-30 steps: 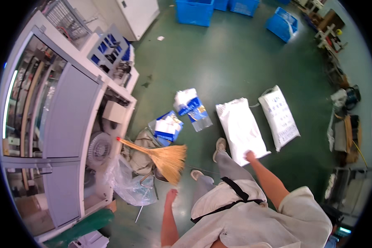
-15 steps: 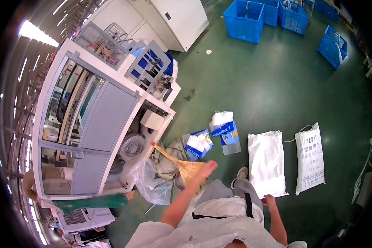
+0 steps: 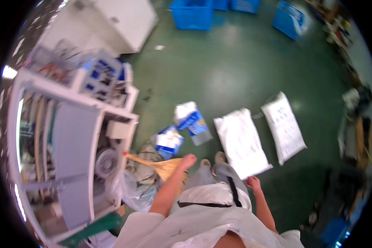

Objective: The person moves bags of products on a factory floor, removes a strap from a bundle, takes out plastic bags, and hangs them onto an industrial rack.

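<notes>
My left hand point(image 3: 189, 161) hangs at my left side, above the bristle end of a straw broom point(image 3: 165, 167). Its shape is rounded and blurred, so its fingers do not show clearly; no thing is seen in it. On the other side, my right hand point(image 3: 252, 182) hangs low with its fingers loosely apart, and it holds nothing that I can see. Close beyond it lies a plain white sack point(image 3: 242, 142) on the floor. Further right is a second white sack point(image 3: 283, 128) with blue print. My shoes point(image 3: 213, 163) show between the broom and the plain sack.
Two blue-and-white plastic packs point(image 3: 194, 124) lie ahead. At left stands a large machine point(image 3: 76, 153) with its lower side exposed; clear plastic film point(image 3: 134, 192) and a grey cloth bundle point(image 3: 146, 169) lie beside it. Blue crates point(image 3: 192, 14) stand far ahead, and assorted items line the right wall.
My view has swung to the right, so the machine, sacks and crates sit further left. Both my hands still hang beside my body. The picture is blurrier now.
</notes>
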Demonstrator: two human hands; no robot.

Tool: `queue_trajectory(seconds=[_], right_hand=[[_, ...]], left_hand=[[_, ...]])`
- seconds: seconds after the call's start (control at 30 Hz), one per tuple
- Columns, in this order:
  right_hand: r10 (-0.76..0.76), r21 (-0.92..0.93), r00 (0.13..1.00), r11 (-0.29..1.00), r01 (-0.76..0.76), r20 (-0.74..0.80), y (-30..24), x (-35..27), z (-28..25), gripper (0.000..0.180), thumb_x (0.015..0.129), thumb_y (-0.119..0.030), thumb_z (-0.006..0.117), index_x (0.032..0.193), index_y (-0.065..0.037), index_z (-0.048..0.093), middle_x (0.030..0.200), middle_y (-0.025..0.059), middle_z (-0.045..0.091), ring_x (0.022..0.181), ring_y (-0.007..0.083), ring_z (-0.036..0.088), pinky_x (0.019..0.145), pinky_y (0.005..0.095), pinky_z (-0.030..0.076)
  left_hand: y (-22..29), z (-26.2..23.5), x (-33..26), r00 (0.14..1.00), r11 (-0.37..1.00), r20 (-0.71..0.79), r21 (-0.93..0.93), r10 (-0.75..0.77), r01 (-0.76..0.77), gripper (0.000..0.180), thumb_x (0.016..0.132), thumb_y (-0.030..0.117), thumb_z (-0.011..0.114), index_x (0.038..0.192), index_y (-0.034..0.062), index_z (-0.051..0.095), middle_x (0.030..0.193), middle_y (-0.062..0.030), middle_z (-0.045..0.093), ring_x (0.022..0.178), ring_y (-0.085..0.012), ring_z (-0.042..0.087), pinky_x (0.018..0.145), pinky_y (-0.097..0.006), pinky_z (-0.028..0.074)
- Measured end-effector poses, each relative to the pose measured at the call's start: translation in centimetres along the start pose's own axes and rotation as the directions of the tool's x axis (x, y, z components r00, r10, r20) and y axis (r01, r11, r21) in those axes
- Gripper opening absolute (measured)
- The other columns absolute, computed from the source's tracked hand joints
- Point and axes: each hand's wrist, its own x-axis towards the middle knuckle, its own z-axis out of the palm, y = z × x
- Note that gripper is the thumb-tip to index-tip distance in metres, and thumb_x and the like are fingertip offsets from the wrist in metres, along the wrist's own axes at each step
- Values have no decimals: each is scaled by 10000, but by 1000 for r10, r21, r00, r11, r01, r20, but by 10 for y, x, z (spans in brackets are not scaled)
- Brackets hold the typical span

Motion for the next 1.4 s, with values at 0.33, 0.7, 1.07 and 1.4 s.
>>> queue_trajectory(seconds=[0.33,0.7,1.07,1.4], right_hand=[[32,-282,999,959,-34,-12,85,-115,-4,306,853,-265,563,1023,-21,636,919,79,666,849,186,609,769,322,476],[9,-587,986,803,-106,-165,87,-141,-80,312,810,-245,558,1026,-39,647,942,105,687,888,213,659,794,322,511],[-99,-612,964,787,-77,-248,151,-98,-193,293,766,-274,568,962,-89,682,915,108,689,873,271,657,793,363,514],[-316,-635,939,755,162,-138,43,-16,-261,248,760,-219,589,948,-71,654,900,124,676,870,302,640,790,381,505]], left_hand=[[-69,44,-26,986,852,163,-508,-47,125,201,918,205,511,954,31,606,809,-58,648,684,-128,592,616,-254,487],[-120,130,-109,843,947,507,-142,-180,287,231,829,193,511,800,-2,631,670,-57,622,614,-152,594,582,-300,482],[71,180,-17,972,840,196,-499,-132,214,226,916,245,539,1018,46,565,877,-68,658,710,-106,605,598,-229,474],[220,318,-108,836,974,538,-224,106,20,266,933,271,500,1023,43,601,959,-54,660,857,-135,614,739,-273,474]])
